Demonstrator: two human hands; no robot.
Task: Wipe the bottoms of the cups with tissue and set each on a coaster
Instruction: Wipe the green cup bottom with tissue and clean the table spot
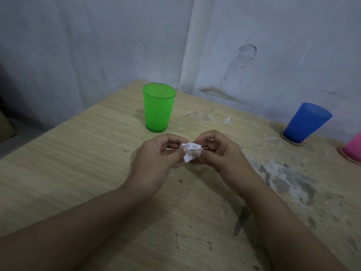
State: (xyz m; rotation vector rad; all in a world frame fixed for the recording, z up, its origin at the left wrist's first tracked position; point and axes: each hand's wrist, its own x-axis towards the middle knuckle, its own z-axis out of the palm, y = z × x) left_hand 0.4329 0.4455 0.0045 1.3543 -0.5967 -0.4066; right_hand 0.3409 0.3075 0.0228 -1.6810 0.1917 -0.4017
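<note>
- Fingers (182, 151) of both hands are pinched on a small crumpled white tissue (190, 152), which is held between them above the table.
- The left hand (156, 159) is seen gripping the tissue's left edge with thumb and curled fingers; the right hand (213, 151) is closed on its right side in the same manner.
- A wooden table (78, 163) is shown beneath the hands, its right part marked by grey, worn patches.
- A green cup (158, 107) is set upright on the bare table, beyond the hands and a little to their left, apart from them.
- A blue cup (305, 123) is placed upright on a round coaster (291, 142) at the far right.
- A pink cup (353, 149) is cut off by the right edge of the view, just beside the blue one, and is likewise seated on a coaster (349, 159).
- A faint round rim (134, 154) is partly hidden under the left hand; what it is cannot be told.
- Small pale scraps (226, 120) are scattered on the table behind the hands.
</note>
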